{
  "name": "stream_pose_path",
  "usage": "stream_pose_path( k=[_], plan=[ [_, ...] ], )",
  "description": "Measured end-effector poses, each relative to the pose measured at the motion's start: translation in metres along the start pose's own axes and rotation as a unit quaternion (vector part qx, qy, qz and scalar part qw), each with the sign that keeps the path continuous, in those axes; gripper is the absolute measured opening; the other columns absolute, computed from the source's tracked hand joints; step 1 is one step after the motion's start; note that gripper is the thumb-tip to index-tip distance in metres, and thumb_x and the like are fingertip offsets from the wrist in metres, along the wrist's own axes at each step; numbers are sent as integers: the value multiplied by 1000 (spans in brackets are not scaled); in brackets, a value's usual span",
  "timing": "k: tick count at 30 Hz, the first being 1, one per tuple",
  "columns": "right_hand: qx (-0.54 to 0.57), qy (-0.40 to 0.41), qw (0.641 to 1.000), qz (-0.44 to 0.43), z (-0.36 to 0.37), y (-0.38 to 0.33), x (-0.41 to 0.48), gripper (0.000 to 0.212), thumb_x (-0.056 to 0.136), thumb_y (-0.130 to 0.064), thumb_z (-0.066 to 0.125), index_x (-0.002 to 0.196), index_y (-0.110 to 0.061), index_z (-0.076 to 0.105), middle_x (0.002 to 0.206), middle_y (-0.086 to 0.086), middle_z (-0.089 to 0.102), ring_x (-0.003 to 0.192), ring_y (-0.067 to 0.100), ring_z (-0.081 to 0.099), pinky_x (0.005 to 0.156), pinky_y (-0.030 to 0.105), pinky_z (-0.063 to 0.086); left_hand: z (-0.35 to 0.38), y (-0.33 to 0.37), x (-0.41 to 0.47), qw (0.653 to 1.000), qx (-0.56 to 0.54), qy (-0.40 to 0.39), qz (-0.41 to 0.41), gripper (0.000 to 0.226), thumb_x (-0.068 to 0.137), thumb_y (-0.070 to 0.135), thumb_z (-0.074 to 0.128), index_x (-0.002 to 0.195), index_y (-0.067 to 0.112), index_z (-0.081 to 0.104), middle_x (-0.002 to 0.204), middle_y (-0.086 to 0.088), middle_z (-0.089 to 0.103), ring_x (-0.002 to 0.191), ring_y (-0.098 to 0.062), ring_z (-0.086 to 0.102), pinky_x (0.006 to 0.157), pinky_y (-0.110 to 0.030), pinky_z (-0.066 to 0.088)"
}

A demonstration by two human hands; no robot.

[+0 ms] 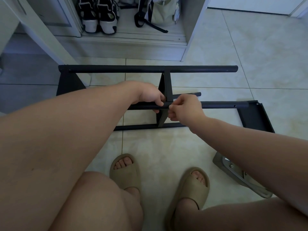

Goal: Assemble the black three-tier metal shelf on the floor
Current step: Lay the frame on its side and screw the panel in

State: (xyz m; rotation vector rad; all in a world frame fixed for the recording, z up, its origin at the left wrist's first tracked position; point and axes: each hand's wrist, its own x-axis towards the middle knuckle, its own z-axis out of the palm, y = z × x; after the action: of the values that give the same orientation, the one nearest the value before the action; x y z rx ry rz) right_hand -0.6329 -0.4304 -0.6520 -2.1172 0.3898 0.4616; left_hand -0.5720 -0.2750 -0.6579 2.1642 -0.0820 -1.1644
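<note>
Our left hand (pixel 150 97) is curled round the middle pole (pixel 220 105), right beside the shelf plate (pixel 165 87) that stands up across it. Our right hand (pixel 185 107) pinches at the same pole on the other side of that plate, with thumb and first finger tight together. We cannot tell if something small, like a screw, sits between the fingertips. The shelf (pixel 150 70) lies on its side on the tiled floor (pixel 250 55) in front of our feet, with a far pole, the middle pole and a near pole (pixel 141 126) running left to right. Another black plate (pixel 255 117) lies flat at the right end and looks not yet joined. We think the metal is hard and stiff and will not bend. The smooth round poles may roll or slip. Plate edges look thin, so fingers belong on the poles, close to the joint. A gray bag (pixel 233 170) lies by our right arm.
</note>
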Motion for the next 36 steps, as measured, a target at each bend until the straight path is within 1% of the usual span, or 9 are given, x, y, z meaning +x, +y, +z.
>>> stream_pose_path(
  k=[5, 8, 11, 13, 16, 20, 23, 28, 36],
  plan=[
    [-236, 21, 969, -77, -10, 1, 17, 24, 92, -33, 72, 91, -19, 52, 90, 3, 68, 84, 25, 65, 67, 40, 54, 0, -2, 0, 999, -27, 13, 11, 32, 98, 8, 55, 128, 16, 63, 120, -8, 72, 99, -20, 73, 107, -36, 45],
    [-317, 47, 940, -118, -15, 6, 18, 36, 91, -47, 70, 101, -24, 46, 88, -2, 61, 81, 23, 57, 56, 32, 37, 1, -2, -1, 998, -57, 28, 17, 23, 97, 5, 57, 107, 24, 66, 114, -5, 73, 85, -15, 75, 87, -27, 50],
    [-362, 43, 916, -168, -14, 11, 14, 32, 95, -49, 63, 99, -23, 45, 89, -1, 63, 80, 23, 56, 54, 31, 34, 6, -1, -3, 996, -51, 75, 16, 24, 92, 7, 62, 111, 20, 70, 104, -4, 74, 85, -15, 72, 76, -25, 47],
    [-358, 29, 914, -191, -17, 13, 9, 33, 95, -51, 60, 100, -22, 46, 95, -3, 61, 85, 22, 56, 60, 34, 39, 13, 2, -6, 990, -36, 135, 11, 32, 89, 14, 63, 120, 20, 66, 113, -5, 69, 101, -20, 63, 82, -29, 45],
    [-348, -4, 914, -209, -34, 18, -4, 34, 99, -51, 55, 112, -19, 50, 111, -2, 58, 93, 19, 52, 72, 37, 44, 28, 11, -13, 977, 48, 208, -1, 48, 94, 27, 53, 141, 23, 45, 133, -4, 57, 120, -27, 53, 93, -37, 43],
    [-391, -14, 892, -228, -80, 43, -23, 52, 102, -47, 51, 146, -21, 42, 145, 2, 47, 131, 27, 45, 103, 45, 44, 51, 34, -26, 895, 298, 323, 72, 50, 100, 40, 42, 147, 22, 38, 151, -7, 43, 136, -32, 37, 107, -49, 33],
    [-439, 10, 869, -229, -119, 72, -41, 64, 103, -49, 47, 159, -24, 27, 163, 2, 29, 150, 28, 23, 119, 48, 29, 76, 58, -33, 848, 399, 307, 165, 55, 101, 49, 39, 150, 25, 33, 162, -4, 29, 148, -29, 20, 115, -49, 23],
    [-477, 34, 864, -161, -173, 140, -70, 69, 102, -62, 29, 162, -37, 6, 171, -4, -2, 157, 24, -5, 124, 51, 7, 124, 98, -31, 805, 483, 253, 235, 69, 100, 61, 33, 159, 30, 13, 169, -2, 1, 155, -29, -7, 123, -53, 2],
    [-477, -19, 878, -27, -223, 261, -77, 69, 102, -65, 29, 161, -40, 2, 170, -8, -4, 157, 22, -4, 124, 51, 9, 212, 143, 27, 769, 545, 123, 311, 73, 99, 64, 31, 160, 32, 6, 169, 1, -3, 155, -26, -8, 124, -50, 3]
  ],
)
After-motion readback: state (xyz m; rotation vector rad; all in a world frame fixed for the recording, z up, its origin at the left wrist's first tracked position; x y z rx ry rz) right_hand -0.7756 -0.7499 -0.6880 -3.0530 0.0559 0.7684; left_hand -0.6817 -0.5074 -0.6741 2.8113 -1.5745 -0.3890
